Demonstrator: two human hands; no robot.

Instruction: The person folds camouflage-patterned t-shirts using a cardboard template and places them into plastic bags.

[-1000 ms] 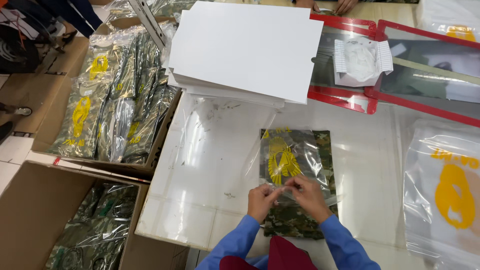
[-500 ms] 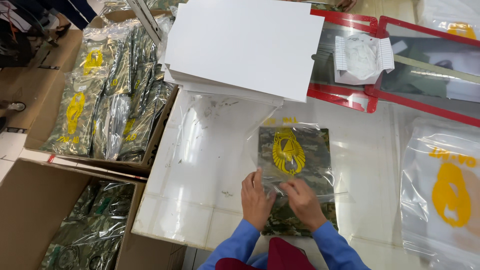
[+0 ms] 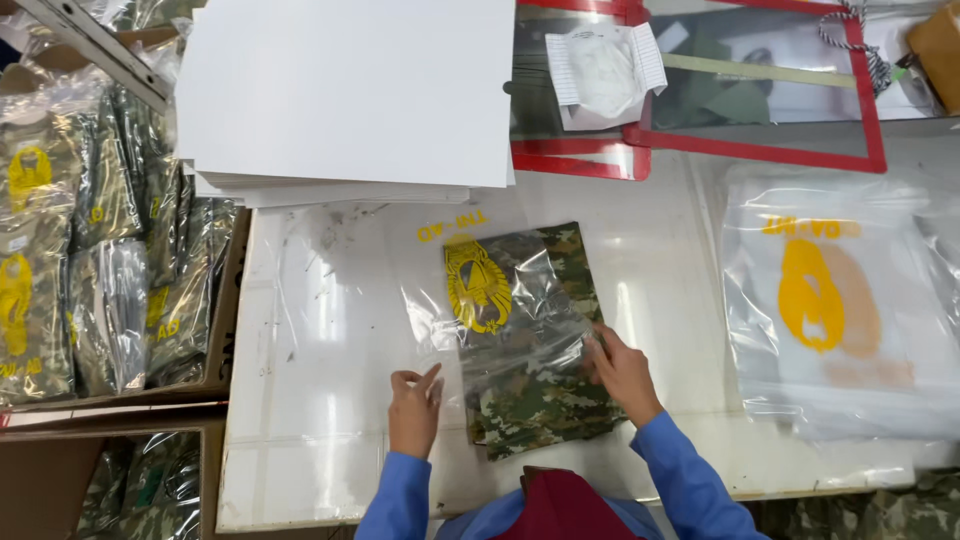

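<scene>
My left hand (image 3: 414, 405) is at the near left corner of a clear plastic bag with a yellow printed emblem (image 3: 478, 285), thumb and fingers closed lightly on the bag's loose edge, pinching the film. My right hand (image 3: 622, 372) lies on the right side of the folded green-and-brown camouflage cloth (image 3: 545, 400), fingers bent and pressed against the plastic where it crosses the cloth; whether they pinch the film or only press on it I cannot tell. Both my sleeves are blue.

The camouflage cloth lies flat on the white table top (image 3: 330, 330), just in front of me and near the table's near edge. Its far part sits under the clear film with the yellow emblem over it, while its near part shows bare, outside the bag. The bag is wrinkled and shiny between my two hands.

Beyond the bag, at the far left of the table, sits a thick stack of white cardboard sheets (image 3: 345, 90). To the right of that stack stand red-framed flat trays (image 3: 760, 110), one holding a white folded paper packet (image 3: 605, 70). On the right side of the table, well apart from my right hand, lies a pile of empty clear plastic bags with the same yellow print (image 3: 835, 310).

To the left of the table is a brown cardboard box (image 3: 225, 300) filled with bagged camouflage packs (image 3: 90, 250), standing in rows. A second brown box (image 3: 110, 485) with more of them sits nearer to me, at the lower left.
</scene>
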